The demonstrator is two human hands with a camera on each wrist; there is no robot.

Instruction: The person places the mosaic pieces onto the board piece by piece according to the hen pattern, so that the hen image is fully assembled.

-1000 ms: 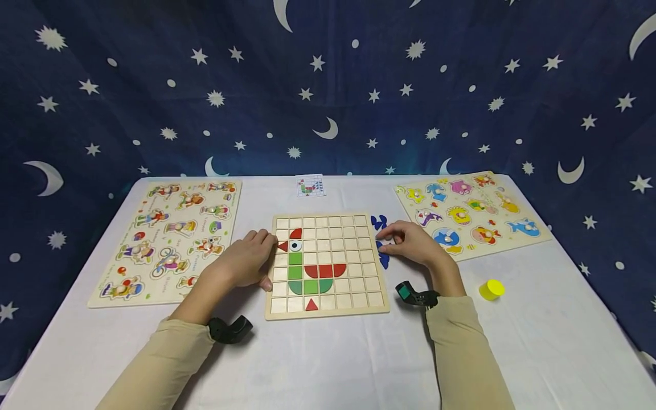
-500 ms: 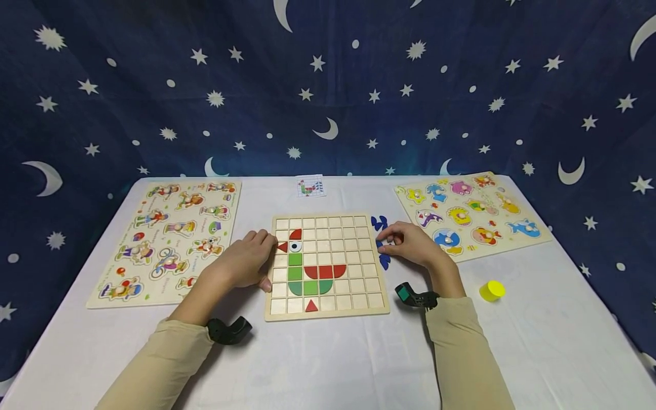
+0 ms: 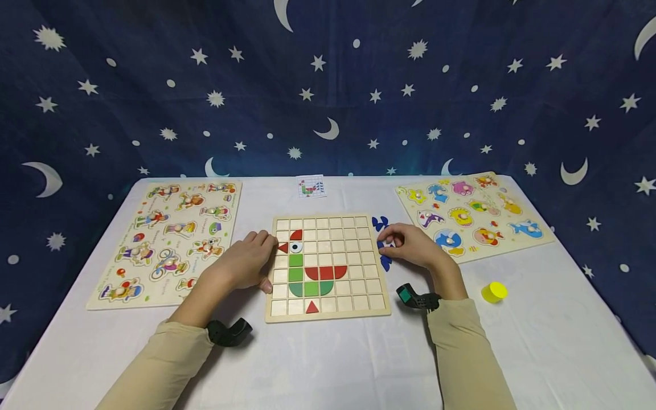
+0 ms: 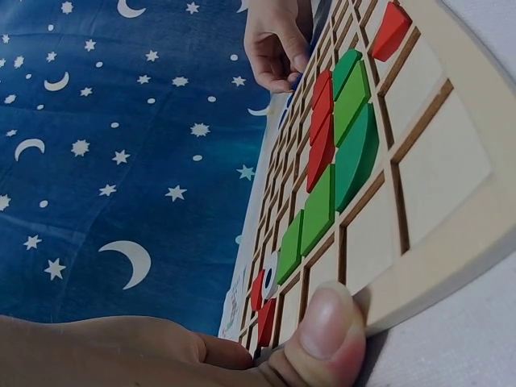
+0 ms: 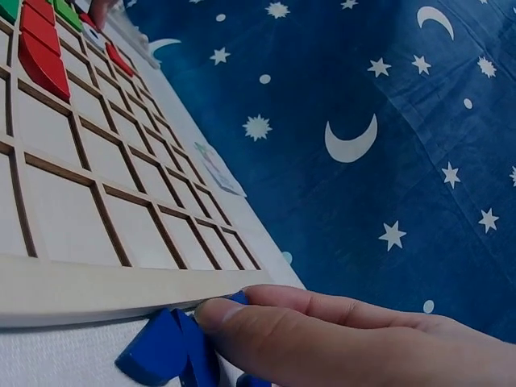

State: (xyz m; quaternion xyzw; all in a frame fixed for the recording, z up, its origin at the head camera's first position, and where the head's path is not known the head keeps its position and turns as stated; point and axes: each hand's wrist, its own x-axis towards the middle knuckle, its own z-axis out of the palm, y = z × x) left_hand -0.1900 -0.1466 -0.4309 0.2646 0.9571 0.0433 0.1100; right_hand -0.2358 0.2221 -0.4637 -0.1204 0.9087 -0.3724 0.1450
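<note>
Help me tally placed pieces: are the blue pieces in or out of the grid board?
Out: the blue pieces are beside the grid board, at the right hand; none shows inside it.

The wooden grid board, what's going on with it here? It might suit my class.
A person's left hand rests on the left edge of the pale wooden grid board. Their right hand touches rounded blue pieces beside its right edge; whether it grips one is unclear. Red, green and white pieces form a bird-like figure on the board, and a small white printed card lies beyond it. No blue piece is on the board yet.
</note>
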